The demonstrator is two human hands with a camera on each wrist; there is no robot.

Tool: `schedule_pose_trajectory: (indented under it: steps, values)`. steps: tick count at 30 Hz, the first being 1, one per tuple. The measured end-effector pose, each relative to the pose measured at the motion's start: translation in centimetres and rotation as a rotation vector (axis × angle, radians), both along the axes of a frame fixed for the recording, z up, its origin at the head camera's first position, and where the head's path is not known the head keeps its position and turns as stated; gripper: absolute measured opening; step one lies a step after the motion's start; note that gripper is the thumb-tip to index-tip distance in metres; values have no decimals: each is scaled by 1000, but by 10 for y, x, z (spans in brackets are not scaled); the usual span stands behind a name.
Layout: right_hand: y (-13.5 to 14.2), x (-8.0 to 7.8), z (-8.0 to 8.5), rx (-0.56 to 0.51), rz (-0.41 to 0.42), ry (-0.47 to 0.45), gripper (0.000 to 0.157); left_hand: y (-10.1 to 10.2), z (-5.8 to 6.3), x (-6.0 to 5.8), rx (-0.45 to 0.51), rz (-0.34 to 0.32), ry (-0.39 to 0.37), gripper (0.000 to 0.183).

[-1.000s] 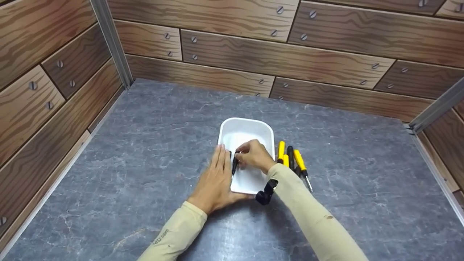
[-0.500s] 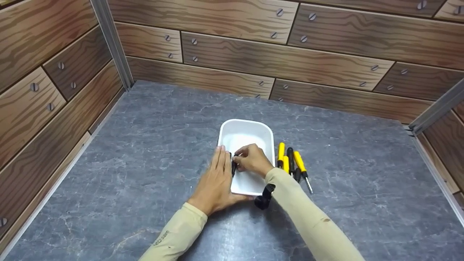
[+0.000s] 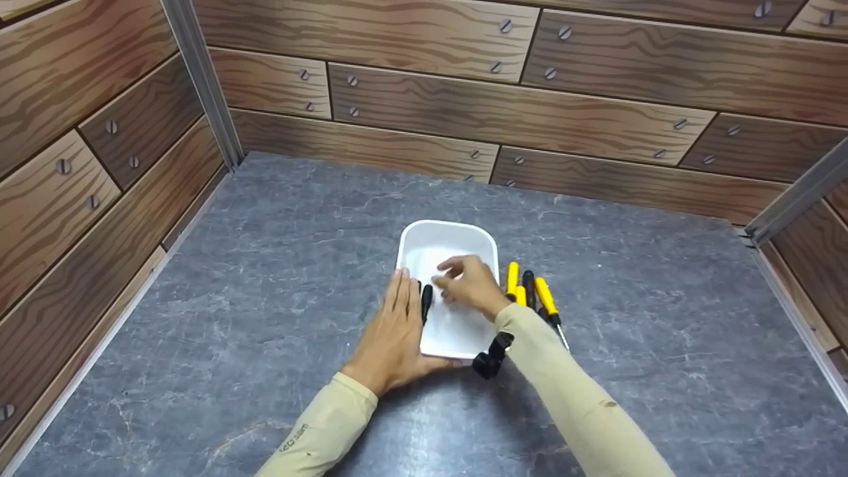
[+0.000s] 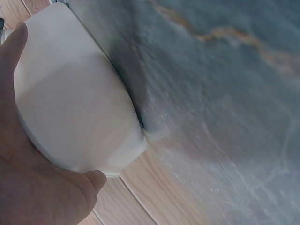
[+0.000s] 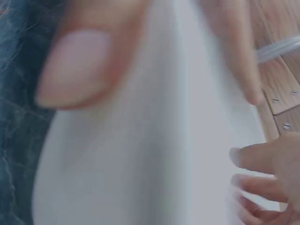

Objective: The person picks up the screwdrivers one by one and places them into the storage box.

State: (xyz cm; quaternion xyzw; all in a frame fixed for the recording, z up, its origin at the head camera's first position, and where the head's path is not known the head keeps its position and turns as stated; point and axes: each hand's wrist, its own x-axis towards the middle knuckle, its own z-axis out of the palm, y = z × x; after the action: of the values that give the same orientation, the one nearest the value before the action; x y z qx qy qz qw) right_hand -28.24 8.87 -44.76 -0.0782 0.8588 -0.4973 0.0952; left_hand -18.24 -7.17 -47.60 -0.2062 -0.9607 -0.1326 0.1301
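A white plastic tray [image 3: 457,338] stands before me with its long side running away. Along its left wall lie the straight fingers of my left hand [image 3: 389,331], while the thumb rests at the near end; the left wrist view shows this hand against the tray's outer wall [image 4: 79,98]. Inside, close to those fingers, is a screwdriver with a black handle [image 3: 427,298], its lower part hidden by the hand. A second dark end shows just left of it. Over the tray, my right hand [image 3: 474,285] has its thumb and fingers parted, holding nothing.
Several screwdrivers lie right of the tray, among them one with a yellow handle [image 3: 544,291] and one with a black handle [image 3: 528,281], partly hidden by the right forearm. Wood-patterned walls [image 3: 411,93] bound the grey marbled table [image 3: 298,232].
My right hand has let go of the black-handled screwdriver, which now lies by the tray's left wall, and has drawn slightly right. The left hand keeps its place on the tray.
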Motion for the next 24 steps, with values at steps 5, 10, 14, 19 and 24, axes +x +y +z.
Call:
schedule_pose_trajectory:
  steps: [5, 10, 14, 19, 24]
  values:
    - [19, -3, 15, -145, -33, 228, 24, 1, -2, 0, 19, -9, 4, 133]
    - [49, -6, 29, -41, -96, 577, 21, 2, -2, -1, 40, -22, 31, 132]
    - [79, -9, 33, 230, -104, 831, 21, 1, -2, 0, 40, -18, 34, 132]
    - [114, -9, 29, 458, -67, 863, 24, 1, -2, 1, 32, -16, 16, 131]
    - [144, -7, 18, 520, -73, 650, 25, 1, -1, 2, 19, -15, 0, 131]
